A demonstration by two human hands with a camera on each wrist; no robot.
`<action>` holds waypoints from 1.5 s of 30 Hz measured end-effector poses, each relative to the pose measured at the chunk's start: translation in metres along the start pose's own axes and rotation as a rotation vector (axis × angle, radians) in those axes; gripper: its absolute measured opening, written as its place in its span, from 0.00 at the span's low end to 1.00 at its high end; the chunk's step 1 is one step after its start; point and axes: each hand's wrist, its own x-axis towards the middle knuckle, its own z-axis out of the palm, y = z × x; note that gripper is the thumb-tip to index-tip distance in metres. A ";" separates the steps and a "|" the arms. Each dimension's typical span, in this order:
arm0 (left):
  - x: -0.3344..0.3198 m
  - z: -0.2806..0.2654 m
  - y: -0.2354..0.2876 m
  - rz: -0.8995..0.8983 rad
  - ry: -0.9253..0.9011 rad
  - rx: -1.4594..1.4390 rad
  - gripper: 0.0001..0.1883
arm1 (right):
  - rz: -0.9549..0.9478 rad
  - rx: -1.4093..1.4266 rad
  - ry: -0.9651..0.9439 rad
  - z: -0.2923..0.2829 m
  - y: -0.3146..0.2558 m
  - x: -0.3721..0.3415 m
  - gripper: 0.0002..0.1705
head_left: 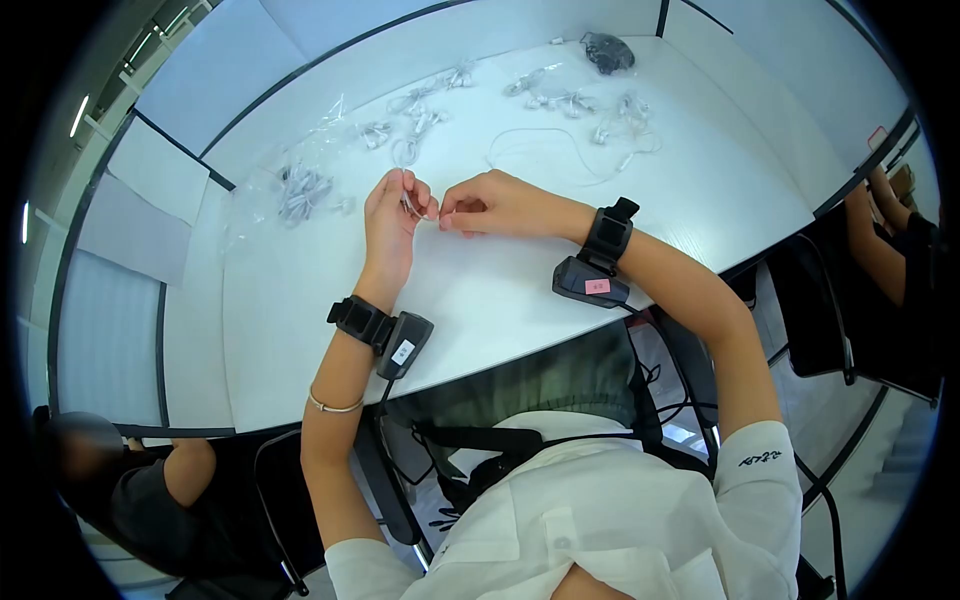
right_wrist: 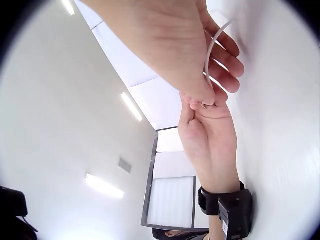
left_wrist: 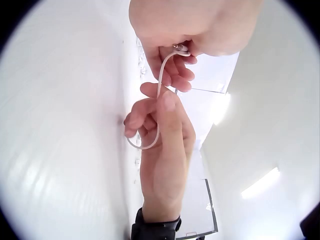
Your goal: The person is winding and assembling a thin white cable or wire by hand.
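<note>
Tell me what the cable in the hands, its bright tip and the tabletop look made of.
Cable: probably soft plastic or rubber, white and smooth, since it bends in an easy loop. Tip: apparently metal, shiny, judging by its glint. Tabletop: white and smooth with a slight sheen, perhaps laminate, though painted board would look similar.

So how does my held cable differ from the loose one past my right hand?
The held cable is in the left hand and right hand; the loose cable lies on the table. The held cable bends tightly by its metal tip; the loose cable curves widely. Both look thin and whitish.
</note>
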 end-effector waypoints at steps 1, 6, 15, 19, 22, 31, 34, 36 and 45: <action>0.000 0.000 0.000 -0.010 0.023 0.032 0.13 | 0.047 -0.009 -0.004 -0.002 -0.004 -0.001 0.14; 0.001 -0.002 -0.001 -0.022 0.106 0.111 0.14 | -0.046 -0.194 0.126 -0.004 -0.010 -0.003 0.10; 0.001 0.000 -0.004 -0.044 0.127 0.238 0.16 | -0.107 -0.276 0.238 -0.004 -0.012 -0.004 0.08; -0.001 0.006 -0.007 -0.095 0.001 0.356 0.17 | -0.161 -0.382 0.243 -0.003 -0.012 -0.005 0.06; -0.005 0.011 0.000 -0.154 -0.058 0.364 0.16 | -0.282 -0.431 0.285 -0.002 -0.008 -0.003 0.05; 0.000 0.005 -0.005 -0.268 -0.151 0.138 0.14 | -0.203 -0.351 0.300 -0.004 -0.016 -0.007 0.06; -0.001 0.008 -0.003 -0.246 -0.146 0.121 0.14 | -0.247 -0.372 0.332 -0.005 -0.015 -0.007 0.07; 0.000 0.006 -0.004 -0.250 -0.152 0.129 0.14 | -0.226 -0.375 0.327 -0.005 -0.016 -0.007 0.07; 0.000 0.007 -0.004 -0.273 -0.169 0.215 0.15 | -0.146 -0.153 0.349 -0.010 -0.004 0.000 0.07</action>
